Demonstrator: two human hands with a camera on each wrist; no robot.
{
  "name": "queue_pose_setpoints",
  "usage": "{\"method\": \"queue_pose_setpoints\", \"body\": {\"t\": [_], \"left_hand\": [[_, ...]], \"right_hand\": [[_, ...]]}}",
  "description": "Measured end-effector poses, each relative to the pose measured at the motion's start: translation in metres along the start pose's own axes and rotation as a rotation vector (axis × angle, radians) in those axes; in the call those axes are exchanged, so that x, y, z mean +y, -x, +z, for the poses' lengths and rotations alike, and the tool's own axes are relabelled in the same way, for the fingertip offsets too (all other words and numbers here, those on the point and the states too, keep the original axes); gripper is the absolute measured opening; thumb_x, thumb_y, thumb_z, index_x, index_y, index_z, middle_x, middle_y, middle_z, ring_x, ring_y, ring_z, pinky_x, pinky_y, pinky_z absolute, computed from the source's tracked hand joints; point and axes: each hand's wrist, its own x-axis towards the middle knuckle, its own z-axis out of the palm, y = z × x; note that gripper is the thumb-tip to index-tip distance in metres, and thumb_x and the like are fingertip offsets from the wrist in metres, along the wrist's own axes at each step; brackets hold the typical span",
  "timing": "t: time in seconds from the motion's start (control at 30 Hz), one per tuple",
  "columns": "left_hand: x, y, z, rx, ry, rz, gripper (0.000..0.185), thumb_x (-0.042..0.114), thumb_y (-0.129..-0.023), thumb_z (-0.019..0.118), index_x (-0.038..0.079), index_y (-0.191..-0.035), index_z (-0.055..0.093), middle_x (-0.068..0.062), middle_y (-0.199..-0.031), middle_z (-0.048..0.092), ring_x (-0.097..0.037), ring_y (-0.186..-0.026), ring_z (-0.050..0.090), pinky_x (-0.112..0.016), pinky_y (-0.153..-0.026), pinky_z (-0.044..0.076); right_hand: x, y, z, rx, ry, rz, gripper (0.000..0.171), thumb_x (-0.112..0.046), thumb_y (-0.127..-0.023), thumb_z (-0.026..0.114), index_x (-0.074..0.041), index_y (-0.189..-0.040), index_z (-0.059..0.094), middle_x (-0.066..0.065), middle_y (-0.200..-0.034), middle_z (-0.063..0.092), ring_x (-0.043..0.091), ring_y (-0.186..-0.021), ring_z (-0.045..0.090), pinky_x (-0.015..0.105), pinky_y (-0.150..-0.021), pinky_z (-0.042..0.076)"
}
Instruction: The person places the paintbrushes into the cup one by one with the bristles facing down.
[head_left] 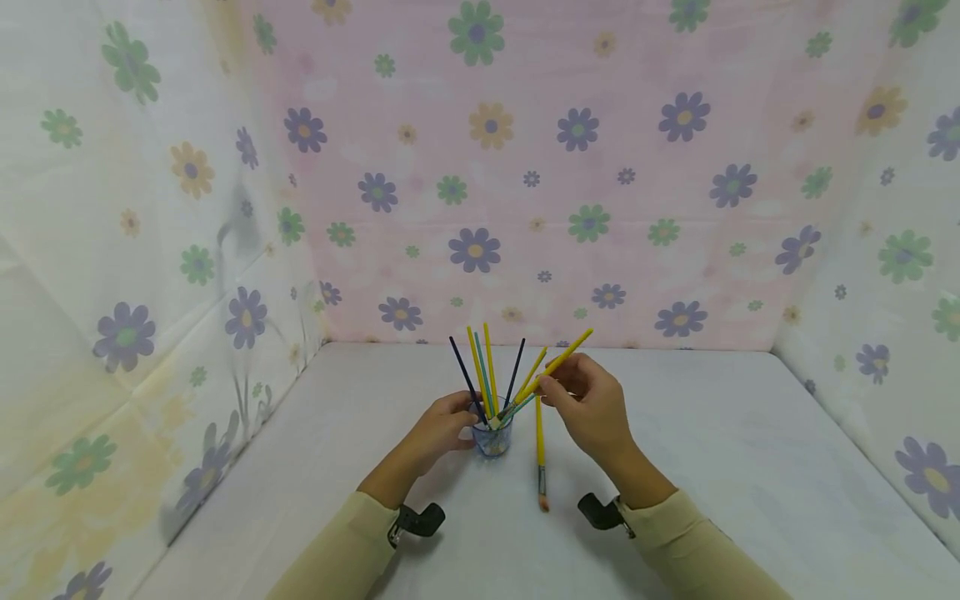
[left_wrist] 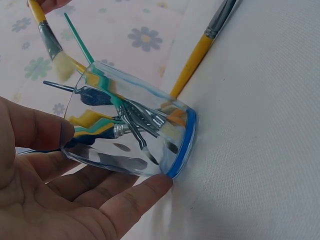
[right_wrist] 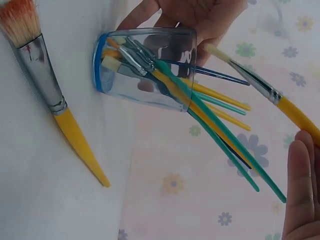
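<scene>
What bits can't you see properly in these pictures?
- Right hand: in the right wrist view only fingertips show at the frame edge, so its pinch on the yellow-handled brush is cut off.
- Bristle tips of the brushes inside the clear blue-rimmed plastic cup: crowded and warped by the cup wall in both wrist views.
- Left hand: in the head view its fingers wrap behind the cup, hidden.
- Yellow flat brush lying on the table: handle end cut off in the left wrist view.
</scene>
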Motion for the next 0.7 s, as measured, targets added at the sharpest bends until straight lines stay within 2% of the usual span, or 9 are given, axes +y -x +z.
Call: {"method": "queue_pose_setpoints", "body": {"t": [0.1, 0.27, 0.5, 0.7], "left_hand": [[0.001, 0.0, 0.0, 0.002, -0.001, -0.007, 0.049, 0.012, -0.103, 0.051, 0.004, -0.152, 0.048, -0.021, -0.159, 0.045, -0.043, -0.144, 0.046, -0.058, -0.101, 0.053], [0.001, 0.001, 0.001, 0.0, 0.0, -0.011, 0.049, 0.011, -0.104, 0.05, 0.004, -0.152, 0.048, -0.021, -0.159, 0.045, -0.043, -0.144, 0.046, -0.059, -0.102, 0.052], [0.001, 0.002, -0.001, -0.014, 0.004, 0.007, 0.049, 0.011, -0.104, 0.05, 0.004, -0.152, 0.048, -0.022, -0.159, 0.044, -0.044, -0.145, 0.045, -0.06, -0.101, 0.052], [0.0, 0.001, -0.002, -0.014, 0.008, 0.012, 0.048, 0.01, -0.104, 0.05, 0.005, -0.152, 0.049, -0.021, -0.157, 0.047, -0.044, -0.144, 0.046, -0.06, -0.101, 0.052]], "right_hand": [[0.002, 0.0, 0.0, 0.024, 0.017, -0.006, 0.019, -0.025, -0.099, 0.072, -0.011, -0.11, 0.065, 0.005, -0.099, 0.074, 0.025, -0.088, 0.077, 0.026, -0.074, 0.063], [0.006, 0.002, 0.003, -0.027, 0.083, -0.005, 0.017, -0.023, -0.099, 0.072, -0.014, -0.112, 0.067, 0.001, -0.1, 0.074, 0.022, -0.087, 0.076, 0.026, -0.073, 0.063], [0.011, 0.006, 0.012, -0.098, 0.141, 0.075, 0.014, -0.022, -0.1, 0.07, -0.014, -0.112, 0.07, -0.003, -0.097, 0.075, 0.014, -0.086, 0.074, 0.026, -0.072, 0.062], [0.015, 0.007, 0.015, -0.141, 0.157, 0.138, 0.013, -0.023, -0.101, 0.069, -0.015, -0.11, 0.073, 0.0, -0.096, 0.076, 0.01, -0.083, 0.074, 0.027, -0.072, 0.063]]}}
